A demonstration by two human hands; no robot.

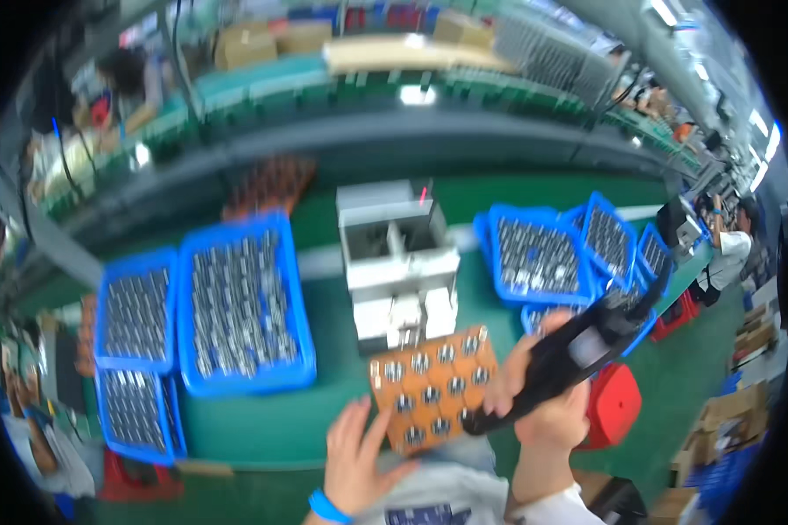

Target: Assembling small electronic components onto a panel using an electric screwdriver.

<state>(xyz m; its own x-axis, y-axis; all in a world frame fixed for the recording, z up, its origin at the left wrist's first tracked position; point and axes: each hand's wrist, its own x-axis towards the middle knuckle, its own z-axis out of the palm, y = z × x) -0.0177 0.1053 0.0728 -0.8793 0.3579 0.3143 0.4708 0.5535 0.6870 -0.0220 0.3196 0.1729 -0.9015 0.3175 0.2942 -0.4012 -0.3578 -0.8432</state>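
The orange board (432,374) is lying between the white machine (401,284) and me. My left hand (355,462), fingers loosely spread, is barely bracing it; my right hand (553,423) is gripping the black tool (562,363), risking a skid.

no text readable; pale label (589,347) on black tool (547,372) blurred
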